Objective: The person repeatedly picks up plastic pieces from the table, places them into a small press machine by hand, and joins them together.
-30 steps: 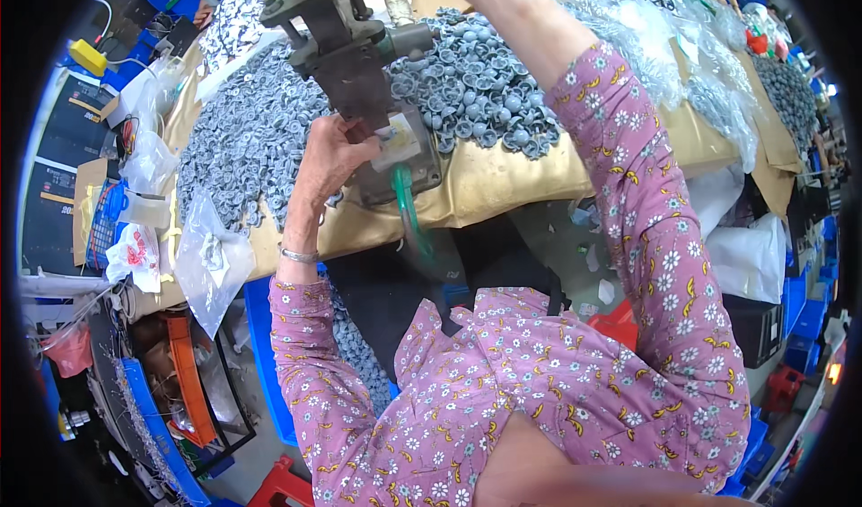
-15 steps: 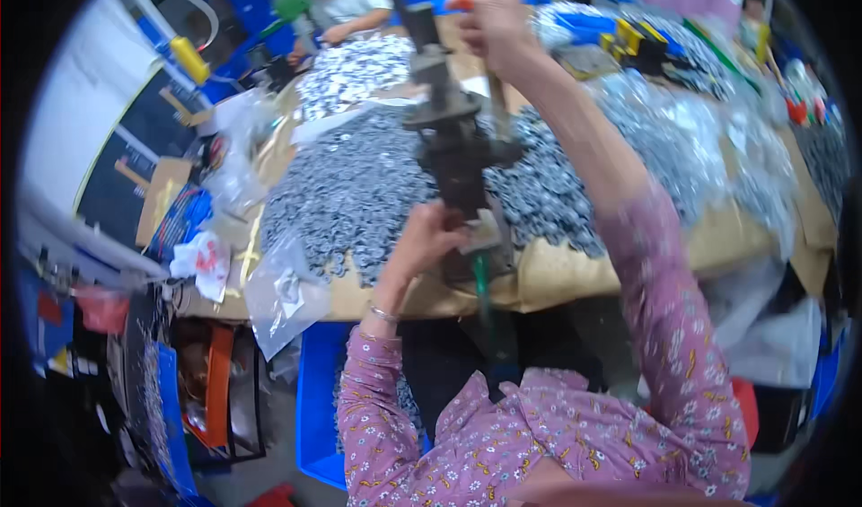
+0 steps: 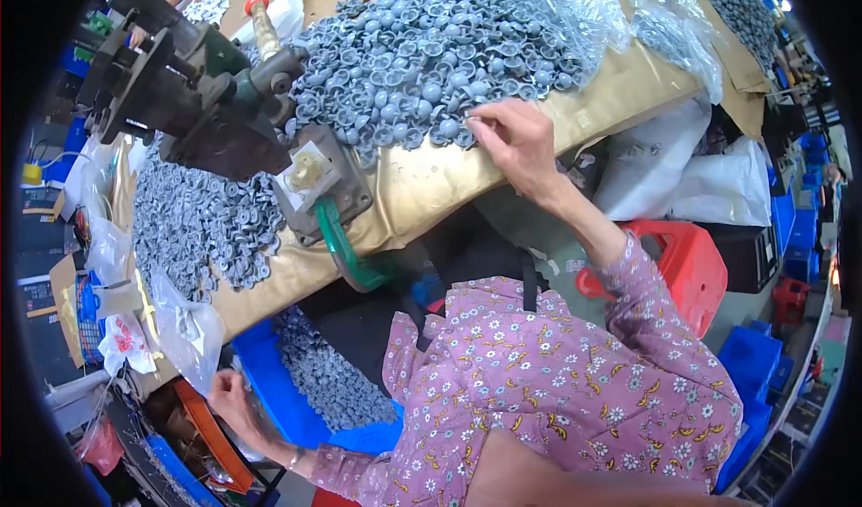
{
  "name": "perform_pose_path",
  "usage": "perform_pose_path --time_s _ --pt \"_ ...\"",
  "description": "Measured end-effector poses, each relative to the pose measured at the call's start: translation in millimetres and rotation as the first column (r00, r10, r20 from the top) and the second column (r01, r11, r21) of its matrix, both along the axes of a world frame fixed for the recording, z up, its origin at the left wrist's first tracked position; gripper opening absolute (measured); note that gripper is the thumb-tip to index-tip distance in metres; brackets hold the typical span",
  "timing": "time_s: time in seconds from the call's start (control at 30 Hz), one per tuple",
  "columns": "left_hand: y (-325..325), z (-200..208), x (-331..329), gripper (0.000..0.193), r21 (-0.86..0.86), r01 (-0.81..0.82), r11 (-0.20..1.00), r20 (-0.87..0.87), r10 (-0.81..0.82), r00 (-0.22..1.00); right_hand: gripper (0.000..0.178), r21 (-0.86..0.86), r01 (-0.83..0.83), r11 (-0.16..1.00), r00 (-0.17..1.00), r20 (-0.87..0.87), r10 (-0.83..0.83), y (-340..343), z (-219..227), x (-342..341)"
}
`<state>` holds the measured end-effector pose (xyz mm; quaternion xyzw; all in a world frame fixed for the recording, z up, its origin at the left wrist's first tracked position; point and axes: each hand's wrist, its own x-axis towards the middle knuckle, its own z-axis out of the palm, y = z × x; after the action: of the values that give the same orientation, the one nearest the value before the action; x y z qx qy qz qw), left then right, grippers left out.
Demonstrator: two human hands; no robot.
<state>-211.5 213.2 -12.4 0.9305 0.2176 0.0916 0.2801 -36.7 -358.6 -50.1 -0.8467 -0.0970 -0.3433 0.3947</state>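
My right hand (image 3: 523, 144) is at the front edge of a heap of grey dome-shaped caps (image 3: 422, 67). Its thumb and forefinger are pinched, and what lies between them is too small to tell. Down at the left, my left hand (image 3: 233, 401) is beside the blue bin (image 3: 262, 363), below a clear plastic bag (image 3: 184, 327). Its fingers are curled in, hiding anything they hold. Between the hands stands a dark metal hand press (image 3: 215, 116). A pale fixture block (image 3: 308, 173) sits on its base plate, and its lever ends in a red knob (image 3: 257, 4).
Another heap of small grey parts (image 3: 206, 229) lies left of the press. A green curved bar (image 3: 346, 255) juts over the table's front edge. Grey parts (image 3: 328, 372) fill the blue bin below. A red plastic stool (image 3: 678, 269) and white sacks (image 3: 664, 170) are at the right.
My right hand has left the press lever and come to the caps. My left hand has gone from the press base down to the bin. The view has turned toward the right.
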Motion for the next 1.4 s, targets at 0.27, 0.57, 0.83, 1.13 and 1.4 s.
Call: perform_pose_path --time_s 0.27,0.57,0.83,1.13,1.4 --pt "-116 -21 37 0.025 -0.03 -0.019 0.999 0.317 0.028 0.948 0.025 -0.368 0.078 0.927 0.996 0.062 -0.059 27 -7 -21" --pt "-151 -31 106 0.026 0.16 0.159 0.974 0.287 -0.2 0.937 0.022 -0.058 0.009 0.998 0.997 -0.08 -0.014 26 -9 -23" --pt "-127 -26 109 0.016 0.362 0.432 0.826 0.203 -0.522 0.828 0.018 0.523 0.018 0.852 0.945 -0.288 0.157 23 -1 -23" --pt "-118 -39 128 0.004 0.607 0.36 0.709 0.244 -0.597 0.764 0.019 0.925 0.098 0.367 0.824 -0.283 0.492 2 12 -26" --pt "-161 -27 121 0.024 0.045 0.421 0.906 0.254 -0.418 0.872 0.02 0.777 -0.133 0.615 0.816 -0.266 0.513 51 25 -10"
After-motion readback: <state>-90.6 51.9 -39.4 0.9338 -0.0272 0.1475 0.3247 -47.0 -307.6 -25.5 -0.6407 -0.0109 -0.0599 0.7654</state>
